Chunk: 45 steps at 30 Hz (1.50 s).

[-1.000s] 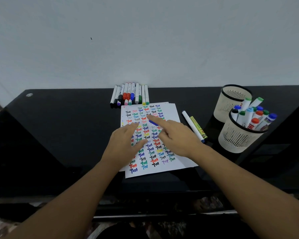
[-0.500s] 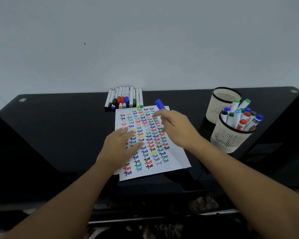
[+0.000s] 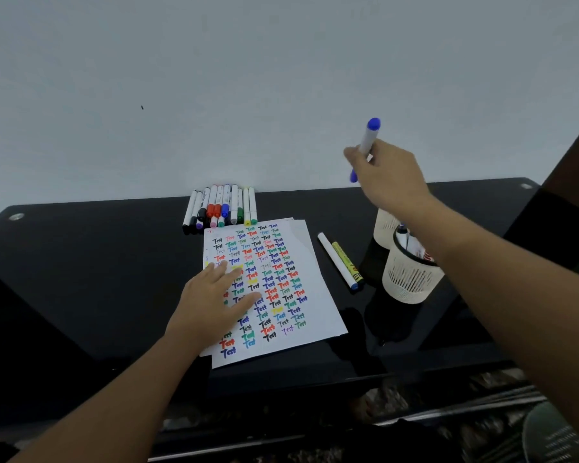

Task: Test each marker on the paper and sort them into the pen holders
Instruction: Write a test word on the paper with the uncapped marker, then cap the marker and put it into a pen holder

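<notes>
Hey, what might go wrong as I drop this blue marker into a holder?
1. The right hand holds the blue marker high above the holders, so a release from there may miss or bounce out.
2. The near holder already holds markers, so this one could jam or tip it.
3. The forearm crosses over that holder and hides its opening, so aiming is harder.
</notes>
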Motion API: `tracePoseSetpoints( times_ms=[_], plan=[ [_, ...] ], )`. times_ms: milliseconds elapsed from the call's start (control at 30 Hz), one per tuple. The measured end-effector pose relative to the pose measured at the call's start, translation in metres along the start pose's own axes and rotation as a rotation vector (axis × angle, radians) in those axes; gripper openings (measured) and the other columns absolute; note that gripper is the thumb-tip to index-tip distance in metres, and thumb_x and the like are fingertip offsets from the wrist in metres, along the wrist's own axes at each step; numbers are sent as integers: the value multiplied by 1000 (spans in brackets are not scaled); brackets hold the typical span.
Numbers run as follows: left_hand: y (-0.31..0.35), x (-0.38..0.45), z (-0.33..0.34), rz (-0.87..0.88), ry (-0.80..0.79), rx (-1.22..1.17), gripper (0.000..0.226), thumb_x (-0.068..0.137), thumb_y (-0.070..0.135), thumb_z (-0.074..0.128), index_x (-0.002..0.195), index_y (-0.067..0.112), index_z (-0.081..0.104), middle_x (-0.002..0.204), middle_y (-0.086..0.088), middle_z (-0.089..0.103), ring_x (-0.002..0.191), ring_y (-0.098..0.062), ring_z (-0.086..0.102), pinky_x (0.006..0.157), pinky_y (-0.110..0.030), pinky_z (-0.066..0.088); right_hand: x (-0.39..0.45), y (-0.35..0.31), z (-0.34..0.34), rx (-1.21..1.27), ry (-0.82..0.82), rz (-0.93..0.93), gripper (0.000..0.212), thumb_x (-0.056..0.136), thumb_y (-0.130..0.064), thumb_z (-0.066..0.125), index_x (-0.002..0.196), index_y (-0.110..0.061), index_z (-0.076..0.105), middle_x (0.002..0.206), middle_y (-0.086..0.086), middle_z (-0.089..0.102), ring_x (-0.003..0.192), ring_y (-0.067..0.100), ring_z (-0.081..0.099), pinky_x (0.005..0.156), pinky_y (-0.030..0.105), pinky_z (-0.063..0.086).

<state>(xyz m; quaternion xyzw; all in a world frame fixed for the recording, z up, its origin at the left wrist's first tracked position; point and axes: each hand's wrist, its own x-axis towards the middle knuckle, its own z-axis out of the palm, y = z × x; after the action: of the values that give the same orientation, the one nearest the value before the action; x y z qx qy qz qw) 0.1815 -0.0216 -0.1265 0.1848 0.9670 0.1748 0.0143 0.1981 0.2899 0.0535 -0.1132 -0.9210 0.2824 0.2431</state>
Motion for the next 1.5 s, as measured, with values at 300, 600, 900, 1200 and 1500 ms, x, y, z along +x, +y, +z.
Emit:
tracePoseSetpoints(
  times_ms=[300,600,900,1200,1500],
  plan=[
    [-2,4,2,6,-17,56,88,85,88,28,158,41,24,169,6,12,156,-16,5,125,-41,4,31,64,-30,-192,0,136,35,101,-40,61,121,-13,51,100,8,65,88,26,64,73,41,49],
    [-2,4,1,-2,-16,48,86,85,87,31,157,41,27,168,7,14,156,-15,7,125,-42,6,31,79,-23,-233,-132,162,26,98,-41,66,108,-18,58,99,2,64,96,24,63,76,42,56],
    [1,3,-4,-23,-44,8,87,84,86,36,157,40,30,168,7,15,156,-15,7,125,-41,7,32,58,-23,-251,-50,43,22,100,-42,62,110,-22,66,104,-1,68,94,21,64,80,38,52],
    [-2,19,-25,-27,-160,104,94,76,93,38,155,44,30,166,7,23,150,-22,20,121,-49,22,12,-12,30,-270,-159,-230,18,103,-42,56,106,-27,65,91,-5,69,87,20,64,78,36,54],
    [-24,21,-10,1,-141,171,97,74,100,11,157,52,0,170,5,-7,156,-19,-10,125,-48,-5,3,-13,128,-311,-593,-283,35,108,-27,50,142,-31,57,139,0,59,123,22,57,98,36,48]
  ],
)
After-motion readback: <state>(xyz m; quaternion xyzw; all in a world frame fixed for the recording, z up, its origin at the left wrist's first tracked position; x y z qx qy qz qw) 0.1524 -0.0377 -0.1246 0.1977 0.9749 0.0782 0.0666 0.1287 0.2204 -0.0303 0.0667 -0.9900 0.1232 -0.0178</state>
